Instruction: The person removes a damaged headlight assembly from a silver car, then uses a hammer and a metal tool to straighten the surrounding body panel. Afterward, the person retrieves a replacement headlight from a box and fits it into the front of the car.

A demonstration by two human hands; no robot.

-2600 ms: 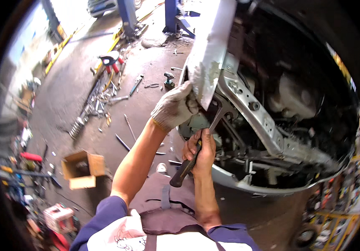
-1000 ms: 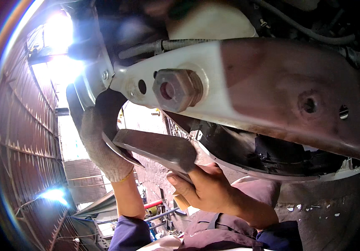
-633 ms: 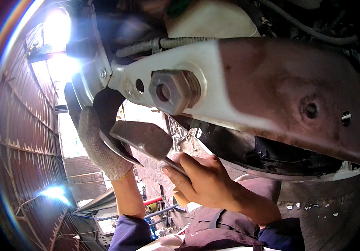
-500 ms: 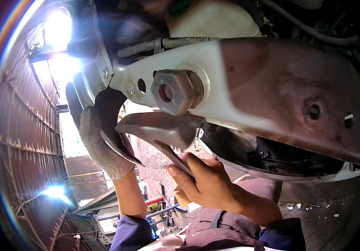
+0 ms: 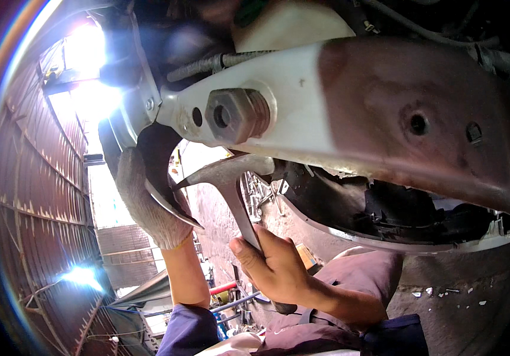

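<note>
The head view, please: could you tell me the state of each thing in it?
Left hand: gloved, against the curved panel, fingers mostly hidden
Right hand: bare, closed around the hammer
Hammer: head up, handle gripped
Hexagonal piece: seated on the metal bar, threads exposed
Metal bar: round holes exposed
Lamp: lit

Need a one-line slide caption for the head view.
Bare right hand grips a hammer near a metal beam; gloved left hand against a curved panel.
</note>
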